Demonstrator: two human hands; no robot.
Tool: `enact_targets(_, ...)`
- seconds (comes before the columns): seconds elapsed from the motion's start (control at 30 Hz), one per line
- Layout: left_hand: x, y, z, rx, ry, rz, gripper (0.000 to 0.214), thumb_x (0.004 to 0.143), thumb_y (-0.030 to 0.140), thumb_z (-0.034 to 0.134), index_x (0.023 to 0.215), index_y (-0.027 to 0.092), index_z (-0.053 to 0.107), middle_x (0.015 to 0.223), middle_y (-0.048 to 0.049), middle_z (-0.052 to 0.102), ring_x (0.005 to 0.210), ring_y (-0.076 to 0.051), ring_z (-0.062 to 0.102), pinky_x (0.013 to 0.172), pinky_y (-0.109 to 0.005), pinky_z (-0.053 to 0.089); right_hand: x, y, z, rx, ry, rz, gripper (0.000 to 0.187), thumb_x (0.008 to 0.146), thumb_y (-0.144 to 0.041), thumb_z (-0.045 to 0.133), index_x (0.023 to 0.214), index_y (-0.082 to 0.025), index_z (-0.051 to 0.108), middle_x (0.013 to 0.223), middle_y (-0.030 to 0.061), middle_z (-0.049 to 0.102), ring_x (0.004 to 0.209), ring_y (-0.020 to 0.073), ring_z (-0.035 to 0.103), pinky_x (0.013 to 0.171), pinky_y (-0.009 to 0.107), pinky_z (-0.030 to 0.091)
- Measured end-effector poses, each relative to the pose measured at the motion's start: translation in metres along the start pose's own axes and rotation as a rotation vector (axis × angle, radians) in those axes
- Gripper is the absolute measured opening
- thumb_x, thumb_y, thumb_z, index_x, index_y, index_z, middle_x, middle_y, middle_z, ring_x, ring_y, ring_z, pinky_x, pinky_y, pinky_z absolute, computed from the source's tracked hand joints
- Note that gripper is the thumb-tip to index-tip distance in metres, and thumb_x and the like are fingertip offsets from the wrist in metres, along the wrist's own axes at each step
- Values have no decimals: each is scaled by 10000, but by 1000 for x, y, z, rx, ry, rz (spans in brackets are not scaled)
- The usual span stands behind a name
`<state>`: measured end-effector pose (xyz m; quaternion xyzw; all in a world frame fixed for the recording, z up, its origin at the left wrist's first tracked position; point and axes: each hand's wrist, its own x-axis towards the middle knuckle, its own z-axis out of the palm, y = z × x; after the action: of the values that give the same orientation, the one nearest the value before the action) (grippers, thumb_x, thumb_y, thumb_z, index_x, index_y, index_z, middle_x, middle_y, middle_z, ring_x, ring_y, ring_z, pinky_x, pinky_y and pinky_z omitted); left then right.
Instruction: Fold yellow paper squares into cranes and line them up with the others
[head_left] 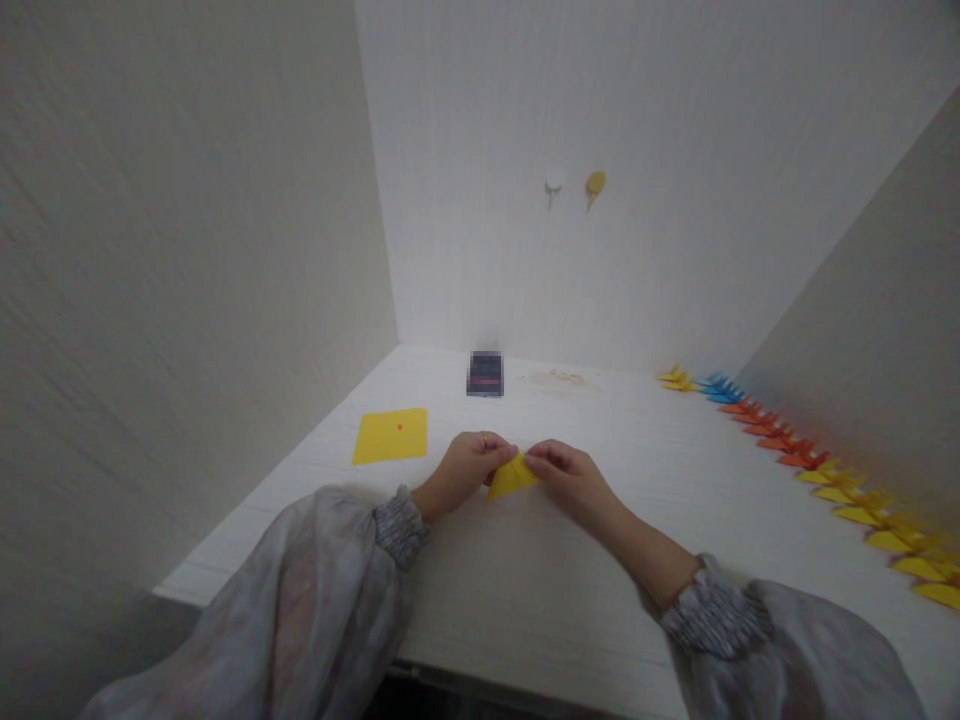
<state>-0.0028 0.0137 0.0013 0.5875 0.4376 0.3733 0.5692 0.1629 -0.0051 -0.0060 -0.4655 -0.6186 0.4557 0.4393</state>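
A partly folded piece of yellow origami paper (pixel 513 478) is held just above the table, between both hands. My left hand (pixel 471 466), with a ring on one finger, pinches its upper left side. Fingers of my right hand (pixel 568 474) grip the upper right side. The paper flares out towards its lower edge, and the fingers cover part of its folds. To the left of my left hand lies a flat yellow paper sheet (pixel 386 438) with a small red dot on it.
A dark pixelated object (pixel 485 374) stands near the back wall. Along the right side runs a row of folded paper cranes (pixel 780 437) in yellow, blue, orange and red. Two hooks (pixel 595 184) are fixed to the back wall. Walls enclose the white table (pixel 600 620) on three sides.
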Motion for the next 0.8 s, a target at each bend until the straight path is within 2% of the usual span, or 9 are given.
enact_targets(0.1, -4, 5, 5, 66, -48, -7, 253, 638, 373, 582, 620, 122, 565, 462, 51, 454, 414, -50, 383, 415, -184, 292, -1, 0, 4, -59, -75, 53, 209, 665, -361, 587, 607, -161, 565, 526, -27, 488, 496, 90, 410, 471, 221, 297)
enact_targets(0.3, -6, 8, 11, 12, -55, -60, 233, 637, 338, 553, 541, 137, 486, 427, 61, 412, 399, -54, 379, 414, -189, 293, -2, -4, 5, 249, -129, 196, 172, 597, -316, 634, 570, -158, 573, 522, -20, 530, 487, 97, 449, 478, 226, 312)
enact_targets(0.4, -7, 7, 10, -50, -102, -81, 247, 653, 354, 544, 559, 137, 473, 442, 51, 448, 404, -64, 431, 419, -191, 326, -2, -3, 4, 300, -129, 211, 128, 584, -272, 635, 545, -162, 583, 509, -20, 532, 475, 96, 446, 470, 222, 307)
enact_targets(0.53, -8, 7, 6, -53, -249, -140, 247, 672, 367, 548, 657, 121, 538, 550, -1, 577, 471, -97, 539, 473, -226, 428, -3, -3, 2, 299, -139, 234, 104, 569, -248, 614, 521, -163, 581, 468, -29, 509, 448, 86, 423, 459, 217, 289)
enact_targets(0.63, -7, 5, 3, -20, -328, -172, 213, 656, 325, 582, 683, 114, 579, 565, -13, 610, 485, -100, 562, 494, -233, 460, -4, -4, 2, 255, -191, 262, 117, 554, -255, 595, 500, -154, 568, 437, -34, 483, 427, 81, 399, 442, 216, 265)
enact_targets(0.8, -5, 1, 1, -8, -286, -162, 128, 654, 243, 575, 633, 118, 589, 520, -6, 612, 468, -99, 569, 482, -221, 465, -4, -2, 1, 187, -241, 245, 115, 589, -242, 555, 511, -157, 561, 432, -44, 448, 425, 75, 373, 434, 208, 242)
